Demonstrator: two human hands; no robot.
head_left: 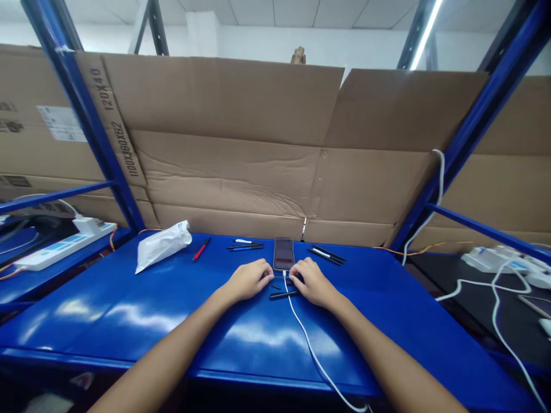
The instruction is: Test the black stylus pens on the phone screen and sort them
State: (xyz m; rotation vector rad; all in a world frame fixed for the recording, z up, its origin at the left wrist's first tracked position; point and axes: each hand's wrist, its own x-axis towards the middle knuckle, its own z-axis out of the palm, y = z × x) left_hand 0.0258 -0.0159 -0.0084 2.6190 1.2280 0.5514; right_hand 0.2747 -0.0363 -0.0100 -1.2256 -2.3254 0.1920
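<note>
Over the blue shelf my left hand (253, 279) and my right hand (313, 282) face each other, fingers pinched. A thin rod (279, 277), which looks like a pen refill, spans the gap between their fingertips. Something dark shows at my right fingers, too small to make out. Just below lie a black pen barrel (279, 296), partly by my right hand, and a small black piece (275, 287). Directly behind the hands is a phone (284, 252) with a white cable (307, 344) plugged into its near end; the cable passes under the rod.
Several pens (245, 246) lie left of the phone, and more black pens (327, 255) to its right. A red pen (201, 249) and a white plastic bag (162, 246) are farther left. Cardboard (232, 149) closes off the back; blue posts (473, 120) flank the shelf.
</note>
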